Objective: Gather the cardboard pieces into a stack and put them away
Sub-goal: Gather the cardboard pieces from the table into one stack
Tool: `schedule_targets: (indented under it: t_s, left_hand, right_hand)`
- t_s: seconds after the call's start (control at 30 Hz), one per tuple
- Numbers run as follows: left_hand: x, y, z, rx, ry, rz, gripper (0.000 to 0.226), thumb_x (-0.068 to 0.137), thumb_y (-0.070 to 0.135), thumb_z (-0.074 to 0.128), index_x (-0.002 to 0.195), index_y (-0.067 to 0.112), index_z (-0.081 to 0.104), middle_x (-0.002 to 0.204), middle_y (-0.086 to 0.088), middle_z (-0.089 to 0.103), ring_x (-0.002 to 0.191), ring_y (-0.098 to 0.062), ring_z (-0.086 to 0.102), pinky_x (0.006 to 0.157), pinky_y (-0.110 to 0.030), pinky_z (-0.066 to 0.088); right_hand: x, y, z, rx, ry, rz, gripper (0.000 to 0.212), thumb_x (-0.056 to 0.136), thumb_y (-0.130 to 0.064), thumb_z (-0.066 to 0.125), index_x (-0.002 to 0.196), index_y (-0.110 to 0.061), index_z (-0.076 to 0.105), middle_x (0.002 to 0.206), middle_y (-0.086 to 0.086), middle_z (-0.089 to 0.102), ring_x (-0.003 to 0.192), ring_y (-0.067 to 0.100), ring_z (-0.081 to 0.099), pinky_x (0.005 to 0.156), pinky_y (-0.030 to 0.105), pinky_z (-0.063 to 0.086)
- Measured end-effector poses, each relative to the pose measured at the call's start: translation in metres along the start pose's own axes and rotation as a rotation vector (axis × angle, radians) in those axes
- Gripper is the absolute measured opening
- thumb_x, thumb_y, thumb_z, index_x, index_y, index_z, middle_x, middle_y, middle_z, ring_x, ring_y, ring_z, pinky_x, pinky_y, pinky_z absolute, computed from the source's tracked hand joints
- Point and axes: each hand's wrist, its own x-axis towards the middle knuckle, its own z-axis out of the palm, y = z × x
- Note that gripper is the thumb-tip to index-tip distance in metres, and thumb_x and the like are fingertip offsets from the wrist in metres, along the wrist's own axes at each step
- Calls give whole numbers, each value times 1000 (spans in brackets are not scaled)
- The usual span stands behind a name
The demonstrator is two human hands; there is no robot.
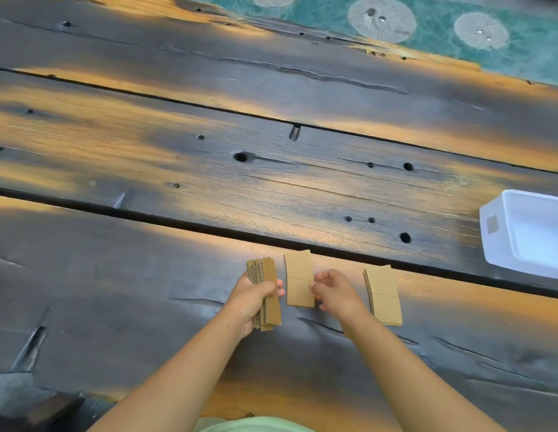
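Left hand (255, 294) grips the stack (265, 296); right hand (330, 289) pinches the loose piece (299, 279) just left of it. Square edges before adding. Pile (383, 296) waits right; bin (527, 232) beyond.

Big dark scorched wooden plank table (177, 169) fills most of the frame, teal rug with pale round patches (443, 29) upper right.

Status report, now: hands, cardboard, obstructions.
Left hand gripping stack. Right hand at the single piece. Second pile loose. White bin path clear.
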Motion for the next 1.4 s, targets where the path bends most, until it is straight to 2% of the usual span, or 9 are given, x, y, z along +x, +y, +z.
schedule_targets:
  t_s: [0.27, 0.33, 0.4, 0.5, 0.87, 1.0, 1.17, 1.3, 1.4]
  left_hand:
    - [26, 4, 3, -4, 28, -63, 48, 64, 13, 69, 112, 16, 69, 114, -13, 74, 108, -32, 68, 90, -52, 57]
    - [29, 7, 5, 4, 16, -66, 48, 64, 12, 69, 111, 16, 70, 113, -16, 74, 107, -33, 69, 88, -51, 58]
    - [33, 10, 6, 8, 14, -70, 44, 65, 8, 67, 108, 17, 70, 113, -15, 75, 106, -33, 70, 92, -56, 56]
    - [38, 12, 4, 1, -1, -94, 36, 77, -1, 59, 106, 17, 70, 112, -11, 76, 106, -32, 72, 96, -59, 53]
    - [37, -4, -2, -21, -93, -119, 45, 89, -5, 52, 129, 15, 58, 115, -9, 77, 106, -29, 73, 99, -55, 52]
    - [21, 1, -3, -31, -141, -72, 44, 90, -6, 48, 131, 12, 55, 112, -13, 77, 105, -30, 73, 89, -48, 56]
    - [-2, -1, -5, -29, -164, -21, 40, 91, -4, 55, 129, 6, 54, 108, -16, 78, 97, -27, 75, 84, -46, 58]
    - [-25, -11, -1, 3, -198, 15, 41, 90, 9, 69, 128, -1, 58, 115, -19, 75, 95, -24, 75, 82, -46, 59]
    - [-40, -19, 5, 40, -250, 41, 46, 87, 17, 74, 127, 1, 60, 120, -24, 71, 99, -31, 72, 82, -50, 58]
  right_hand:
    - [36, -3, 4, 19, 84, 59, 36, 87, -17, 64, 122, -9, 62, 120, 11, 67, 115, 30, 63, 105, 50, 49]
    - [42, -3, 8, 29, 99, 55, 34, 84, -17, 63, 117, -10, 65, 117, 12, 70, 112, 31, 65, 103, 51, 50]
    - [43, -6, 10, 42, 105, 54, 13, 85, -13, 64, 97, -16, 66, 103, 7, 70, 102, 28, 66, 98, 48, 53]
    - [49, -5, 12, 67, 112, 53, 15, 85, -8, 65, 81, -22, 61, 89, 1, 68, 90, 23, 64, 89, 44, 54]
    - [37, -7, 1, 60, 38, 35, 18, 87, 5, 57, 81, -11, 63, 79, 5, 67, 76, 20, 62, 65, 31, 51]
    - [19, -10, -15, 98, 42, -36, 23, 86, 8, 58, 75, -12, 61, 74, 4, 63, 72, 19, 58, 67, 31, 48]
    - [-5, -10, -39, 157, -18, -94, 16, 87, 7, 60, 84, -7, 67, 83, 8, 69, 84, 25, 65, 87, 45, 55]
    - [-30, -4, -52, 263, -68, -123, 16, 91, 7, 57, 97, 0, 70, 90, 11, 72, 84, 24, 68, 72, 34, 57]
    - [-48, 5, -52, 290, -116, -151, 17, 91, 8, 57, 96, 0, 71, 90, 12, 73, 84, 24, 69, 74, 35, 58]
